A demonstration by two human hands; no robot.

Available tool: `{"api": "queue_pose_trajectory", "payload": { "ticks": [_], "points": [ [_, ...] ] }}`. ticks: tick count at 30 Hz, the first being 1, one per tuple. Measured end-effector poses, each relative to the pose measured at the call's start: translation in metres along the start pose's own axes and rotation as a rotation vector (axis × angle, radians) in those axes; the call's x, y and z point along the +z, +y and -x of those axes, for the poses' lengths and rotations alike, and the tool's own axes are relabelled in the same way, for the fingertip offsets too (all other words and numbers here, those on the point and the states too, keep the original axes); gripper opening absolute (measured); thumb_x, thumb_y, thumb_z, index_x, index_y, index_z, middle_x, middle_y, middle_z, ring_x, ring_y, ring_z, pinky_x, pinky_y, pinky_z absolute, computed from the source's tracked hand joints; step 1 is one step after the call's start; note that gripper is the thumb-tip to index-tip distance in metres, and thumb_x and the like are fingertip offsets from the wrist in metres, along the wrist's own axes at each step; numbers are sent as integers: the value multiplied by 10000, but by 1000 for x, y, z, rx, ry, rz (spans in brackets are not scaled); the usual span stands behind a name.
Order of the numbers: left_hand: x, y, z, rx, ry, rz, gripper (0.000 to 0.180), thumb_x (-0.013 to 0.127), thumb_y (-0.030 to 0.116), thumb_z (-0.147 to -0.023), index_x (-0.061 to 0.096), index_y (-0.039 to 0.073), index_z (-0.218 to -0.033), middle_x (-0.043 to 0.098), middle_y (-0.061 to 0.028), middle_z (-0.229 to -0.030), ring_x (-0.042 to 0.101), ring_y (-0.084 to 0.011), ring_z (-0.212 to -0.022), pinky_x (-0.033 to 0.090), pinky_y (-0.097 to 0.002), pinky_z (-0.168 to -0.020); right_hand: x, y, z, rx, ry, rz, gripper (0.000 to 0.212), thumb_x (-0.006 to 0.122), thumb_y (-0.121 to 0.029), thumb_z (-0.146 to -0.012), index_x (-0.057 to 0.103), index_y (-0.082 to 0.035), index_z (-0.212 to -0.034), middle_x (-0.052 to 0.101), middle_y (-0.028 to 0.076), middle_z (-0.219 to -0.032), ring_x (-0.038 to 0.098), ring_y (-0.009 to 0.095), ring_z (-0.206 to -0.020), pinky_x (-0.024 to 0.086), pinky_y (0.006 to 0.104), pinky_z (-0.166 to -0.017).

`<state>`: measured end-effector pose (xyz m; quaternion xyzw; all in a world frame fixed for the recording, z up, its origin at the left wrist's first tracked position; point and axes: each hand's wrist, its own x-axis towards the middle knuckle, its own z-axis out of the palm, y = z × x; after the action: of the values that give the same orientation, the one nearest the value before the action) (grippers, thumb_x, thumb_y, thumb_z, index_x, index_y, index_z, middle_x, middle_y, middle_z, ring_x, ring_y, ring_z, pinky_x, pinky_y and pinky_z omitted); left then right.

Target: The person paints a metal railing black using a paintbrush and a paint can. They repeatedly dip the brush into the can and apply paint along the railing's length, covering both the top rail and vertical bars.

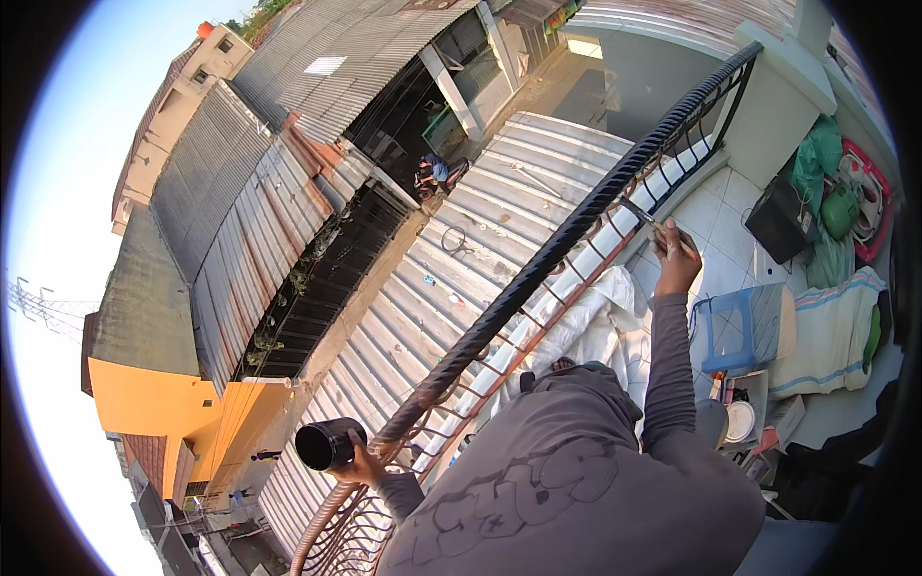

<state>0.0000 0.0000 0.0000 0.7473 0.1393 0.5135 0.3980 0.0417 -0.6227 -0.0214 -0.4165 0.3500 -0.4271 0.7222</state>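
Note:
My left hand is wrapped round a black cylindrical cup, held out beside the lower left stretch of the railing. Its dark mouth faces up and left; I cannot make out what is inside. In my right hand is a slim paintbrush, its dark tip at the bars below the handrail. The twisted metal handrail crosses diagonally between my hands. Its upper right part is glossy black, and the lower left part is brown. The thin lower rail looks reddish brown.
White sheeting lies along the foot of the railing. At right are a blue plastic stool, a white sack, a black box and green bags. Beyond the railing, a corrugated roof lies lower down.

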Motion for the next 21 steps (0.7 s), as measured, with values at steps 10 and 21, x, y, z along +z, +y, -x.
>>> {"api": "queue_pose_trajectory", "payload": {
  "ticks": [10,21],
  "points": [
    [-41,40,-7,-489,-263,199,997,915,-10,-676,294,-17,-1455,515,-199,-1363,600,-259,-1157,517,-390,-1017,62,-47,92,4,-239,23,334,795,-275,-911,662,22,-983,659,38,-828,618,108,-693,470,235,-596],
    [-26,89,21,-370,-990,321,924,946,193,-516,543,-19,-1319,676,-124,-1196,665,-228,-1117,514,-381,-1022,78,-54,251,298,-744,7,285,703,-244,-975,643,31,-930,674,107,-757,625,165,-571,469,278,-513]
  ]
}}
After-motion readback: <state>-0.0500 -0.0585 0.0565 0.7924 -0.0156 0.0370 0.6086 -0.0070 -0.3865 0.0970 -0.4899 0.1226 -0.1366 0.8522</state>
